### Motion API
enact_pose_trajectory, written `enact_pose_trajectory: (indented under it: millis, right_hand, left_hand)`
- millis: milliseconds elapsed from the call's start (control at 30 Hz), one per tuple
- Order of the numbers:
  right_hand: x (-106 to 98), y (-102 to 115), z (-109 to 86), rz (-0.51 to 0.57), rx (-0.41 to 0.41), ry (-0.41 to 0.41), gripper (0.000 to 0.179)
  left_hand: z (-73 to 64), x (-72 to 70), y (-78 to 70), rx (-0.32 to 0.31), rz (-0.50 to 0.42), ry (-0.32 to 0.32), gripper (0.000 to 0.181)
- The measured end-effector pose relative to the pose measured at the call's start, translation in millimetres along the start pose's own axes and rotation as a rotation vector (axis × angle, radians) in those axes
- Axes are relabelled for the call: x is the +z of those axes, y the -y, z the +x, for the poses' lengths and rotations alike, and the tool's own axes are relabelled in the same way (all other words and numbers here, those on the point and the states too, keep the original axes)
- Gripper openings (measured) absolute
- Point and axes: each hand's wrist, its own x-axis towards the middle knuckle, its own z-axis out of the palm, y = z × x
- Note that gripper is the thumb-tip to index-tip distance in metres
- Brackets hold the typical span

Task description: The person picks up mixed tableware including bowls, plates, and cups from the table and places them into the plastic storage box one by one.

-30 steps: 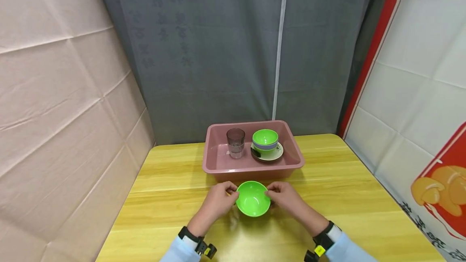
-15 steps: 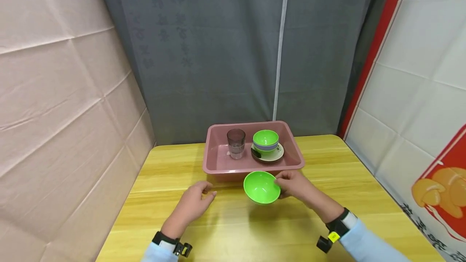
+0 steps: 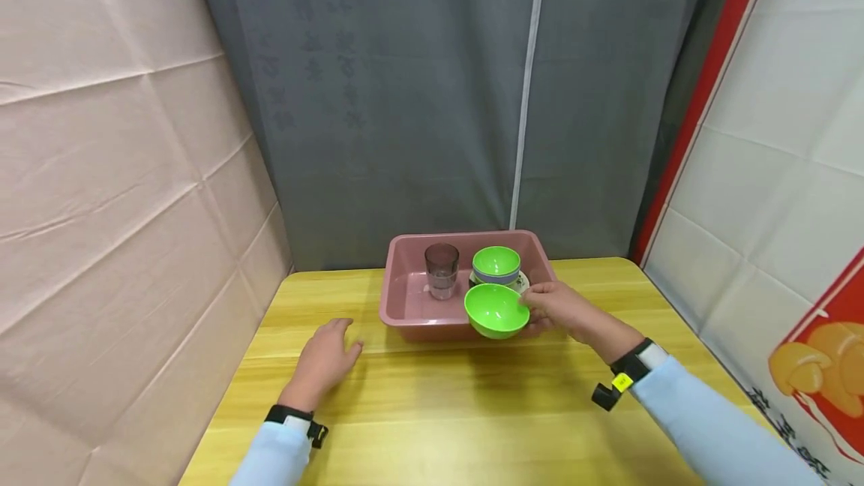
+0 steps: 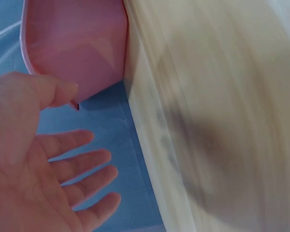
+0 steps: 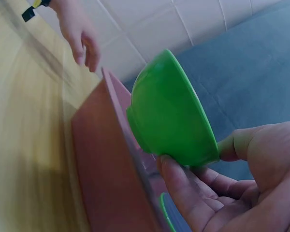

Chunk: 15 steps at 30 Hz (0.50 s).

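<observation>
A bright green bowl (image 3: 496, 311) hangs over the front rim of a pink basin (image 3: 432, 330). My right hand (image 3: 563, 311) pinches the bowl's right edge, thumb on one side and fingers under it, as the right wrist view shows on the bowl (image 5: 169, 111). Inside the basin, at its right, a green bowl with a grey-blue band (image 3: 496, 262) stands on a white patterned plate (image 3: 523, 282), which the held bowl partly covers. My left hand (image 3: 322, 358) is over the table, left of the basin, holding nothing; its fingers (image 4: 87, 164) are spread and relaxed.
A clear dark-tinted glass (image 3: 442, 272) stands in the basin's left part. The basin sits near the back of the wooden table (image 3: 432, 411), before a grey curtain (image 3: 405, 96). Light cloth walls rise on both sides.
At first both hands held the bowl in front of the basin. The left hand let go and moved left; the right hand carried the bowl up and forward to the basin's rim.
</observation>
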Motion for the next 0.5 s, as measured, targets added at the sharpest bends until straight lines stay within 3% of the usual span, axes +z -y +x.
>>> enact_pose_trajectory:
  millis: [133, 500]
  right_hand:
    - [-11, 12, 15.4, -0.020, 0.027, -0.009, 0.026]
    - [-41, 42, 73.9, -0.094, -0.005, -0.104, 0.046]
  left_hand:
    - [1.4, 0.7, 3.2, -0.028, 0.005, 0.014, 0.058]
    - [2.6, 3.3, 5.0, -0.036, -0.011, 0.015, 0.054]
